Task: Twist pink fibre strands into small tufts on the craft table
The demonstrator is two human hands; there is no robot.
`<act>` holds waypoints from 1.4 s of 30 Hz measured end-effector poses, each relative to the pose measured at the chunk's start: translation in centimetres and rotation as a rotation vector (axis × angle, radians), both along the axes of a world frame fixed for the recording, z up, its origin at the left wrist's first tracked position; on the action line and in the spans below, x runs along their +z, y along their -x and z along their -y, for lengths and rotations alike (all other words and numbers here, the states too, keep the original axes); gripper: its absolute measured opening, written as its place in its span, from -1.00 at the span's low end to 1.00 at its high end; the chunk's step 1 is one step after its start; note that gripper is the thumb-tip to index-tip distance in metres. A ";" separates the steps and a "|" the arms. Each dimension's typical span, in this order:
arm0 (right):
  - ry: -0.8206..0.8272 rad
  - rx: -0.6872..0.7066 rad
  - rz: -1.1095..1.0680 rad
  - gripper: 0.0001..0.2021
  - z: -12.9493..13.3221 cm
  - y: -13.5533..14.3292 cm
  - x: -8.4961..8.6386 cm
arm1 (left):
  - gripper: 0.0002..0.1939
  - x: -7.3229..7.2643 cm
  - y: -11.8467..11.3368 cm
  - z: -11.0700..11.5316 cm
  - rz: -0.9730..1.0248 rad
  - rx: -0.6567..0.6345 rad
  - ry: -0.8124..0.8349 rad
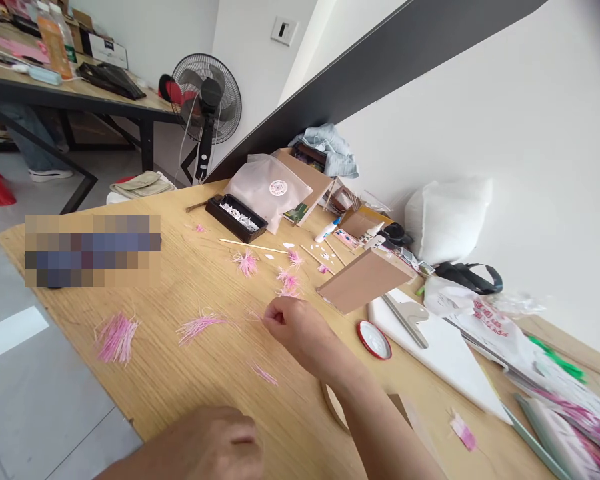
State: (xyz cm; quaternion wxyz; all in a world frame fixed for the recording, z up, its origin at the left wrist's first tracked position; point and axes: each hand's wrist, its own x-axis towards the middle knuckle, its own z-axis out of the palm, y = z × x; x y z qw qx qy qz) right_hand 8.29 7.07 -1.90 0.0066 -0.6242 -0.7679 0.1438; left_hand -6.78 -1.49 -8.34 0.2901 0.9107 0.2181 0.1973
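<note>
My right hand (293, 327) is closed over the middle of the wooden table (170, 267), beside thin pink strands; what its fingers hold, if anything, is too small to name. Near the front edge rests my left hand (210, 443), blurred, its fingers curled and partly hidden. A pink-white bundle of strands (117, 339) lies at the left, another bundle (201, 325) between it and my right hand. A few loose strands (263, 373) lie between both hands. Farther back are fluffy pink tufts (245, 263) beside a thin wooden stick (253, 247).
A black tray (236, 219) of white pieces stands at the back. Right of my right hand are a cardboard box (367, 280), a red-rimmed lid (375, 340), a white board (440, 360) and a tape roll (334, 407). A fan (207, 100) and another table stand beyond.
</note>
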 end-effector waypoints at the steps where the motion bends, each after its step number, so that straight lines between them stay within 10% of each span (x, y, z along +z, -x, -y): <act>1: 0.005 -0.008 -0.007 -0.84 0.3 -0.2 0.0 | -0.72 0.2 0.0 0.0 -0.007 0.004 -0.002; 42: 0.035 -0.052 -0.008 -0.82 5.3 -1.0 -2.4 | -0.80 1.3 0.4 0.1 -0.133 0.006 0.073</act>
